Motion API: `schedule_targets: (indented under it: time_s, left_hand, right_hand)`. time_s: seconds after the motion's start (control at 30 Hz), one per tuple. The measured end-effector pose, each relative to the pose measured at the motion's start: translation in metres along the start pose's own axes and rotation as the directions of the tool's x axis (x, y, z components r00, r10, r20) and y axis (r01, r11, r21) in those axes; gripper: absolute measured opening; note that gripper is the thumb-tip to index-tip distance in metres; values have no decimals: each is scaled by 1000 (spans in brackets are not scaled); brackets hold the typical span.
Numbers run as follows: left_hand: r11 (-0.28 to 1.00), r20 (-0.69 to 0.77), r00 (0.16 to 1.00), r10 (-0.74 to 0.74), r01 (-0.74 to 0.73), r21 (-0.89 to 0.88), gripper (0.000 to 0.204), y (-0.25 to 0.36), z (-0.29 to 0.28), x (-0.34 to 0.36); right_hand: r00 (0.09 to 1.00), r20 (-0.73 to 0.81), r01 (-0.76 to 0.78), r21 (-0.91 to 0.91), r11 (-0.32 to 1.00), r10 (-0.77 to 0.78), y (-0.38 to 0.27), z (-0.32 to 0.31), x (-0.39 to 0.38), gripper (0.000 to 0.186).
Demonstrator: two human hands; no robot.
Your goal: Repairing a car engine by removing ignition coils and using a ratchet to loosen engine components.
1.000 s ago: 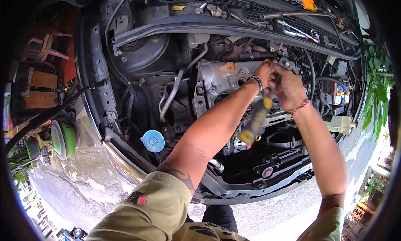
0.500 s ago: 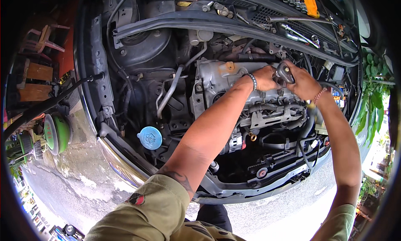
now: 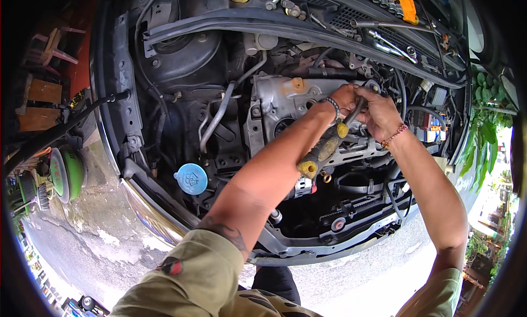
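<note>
Over the right end of the grey engine cover (image 3: 274, 92), both my hands meet on a ratchet wrench (image 3: 324, 148). Its worn yellow-and-dark grip slants down toward the lower left, passing in front of my left wrist. My right hand (image 3: 381, 115) is closed round the ratchet's neck, close to the head. My left hand (image 3: 344, 99) is closed beside it, its fingers pressed in by the head end; what exactly they grip is hidden. Whatever the ratchet sits on is also covered by my hands.
Along the cowl lie an orange socket rack (image 3: 405, 4), a long metal bar (image 3: 391, 26), wrenches (image 3: 392, 46) and loose bolts (image 3: 290, 7). A blue cap (image 3: 191, 178) stands at the left of the engine bay. Hoses (image 3: 403, 92) run just right of my hands.
The ratchet's handle has swung round from the right side to point lower left. My right hand has shifted down and left with it; my left hand has barely moved.
</note>
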State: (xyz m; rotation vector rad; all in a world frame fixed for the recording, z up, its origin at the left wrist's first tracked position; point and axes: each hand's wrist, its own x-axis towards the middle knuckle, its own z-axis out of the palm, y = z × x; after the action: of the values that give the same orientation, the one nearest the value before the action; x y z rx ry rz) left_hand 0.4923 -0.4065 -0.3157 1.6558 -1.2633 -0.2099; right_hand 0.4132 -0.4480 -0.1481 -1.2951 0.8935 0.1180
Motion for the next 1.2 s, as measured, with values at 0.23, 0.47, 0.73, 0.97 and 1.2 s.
schedule_targets:
  time_s: [0.23, 0.47, 0.73, 0.97, 1.2]
  left_hand:
    - [939, 164, 932, -324, 338, -67, 26, 52, -42, -15]
    - [964, 105, 970, -220, 233, -132, 28, 52, -51, -17]
    - [973, 20, 973, -228, 228, 38, 23, 37, -45, -17]
    - [962, 57, 964, -260, 264, -77, 27, 44, -56, -27]
    - [958, 122, 959, -256, 269, -105, 27, 51, -58, -20]
  right_hand:
    - [992, 122, 105, -659, 745, -31, -20, -20, -8, 49]
    - [554, 825, 707, -537, -460, -113, -52, -71, 33, 76]
    - [991, 68, -89, -336, 938, 118, -16, -8, -10, 33]
    - [930, 303, 342, -921, 188, -208, -27, -29, 2, 65]
    - [889, 458, 445, -873, 200, 23, -52, -41, 5, 73]
